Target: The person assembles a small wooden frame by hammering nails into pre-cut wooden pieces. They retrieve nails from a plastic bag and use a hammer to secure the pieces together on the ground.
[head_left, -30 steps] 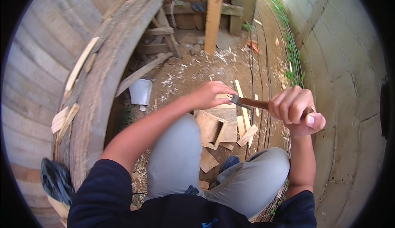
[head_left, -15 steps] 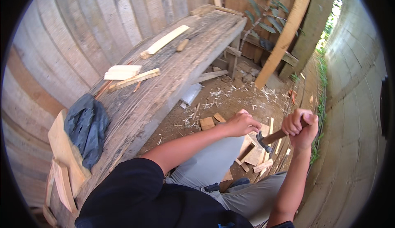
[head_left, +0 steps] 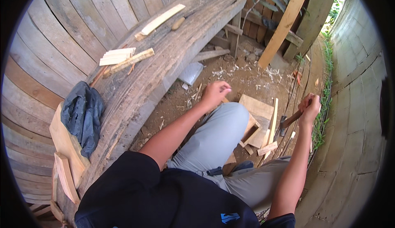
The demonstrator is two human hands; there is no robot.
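My right hand (head_left: 309,107) is wrapped round the wooden handle of a hammer (head_left: 293,119). Its dark metal head hangs to the left of the hand, over the wood pieces on the ground. My left hand (head_left: 215,93) is held up beyond my raised knee, thumb and fingers pinched together; whatever is between the fingertips is too small to make out. Between the two hands, partly hidden by the knee, lies a small wooden box-like piece (head_left: 252,132) with an open end. A flat board (head_left: 258,107) rests behind it, and thin wood strips (head_left: 273,121) lie beside it.
A long weathered plank bench (head_left: 164,63) runs along my left, bearing a stack of pale slats (head_left: 118,56), a long pale strip (head_left: 162,20) and a dark plastic bag (head_left: 83,116). A slanting post (head_left: 284,26) stands ahead. A wall (head_left: 354,104) closes the right side.
My left hand has moved left and up, away from the hammer head. My right hand has drawn the hammer slightly right, farther from the left hand. The view has shifted, showing more of the box piece.
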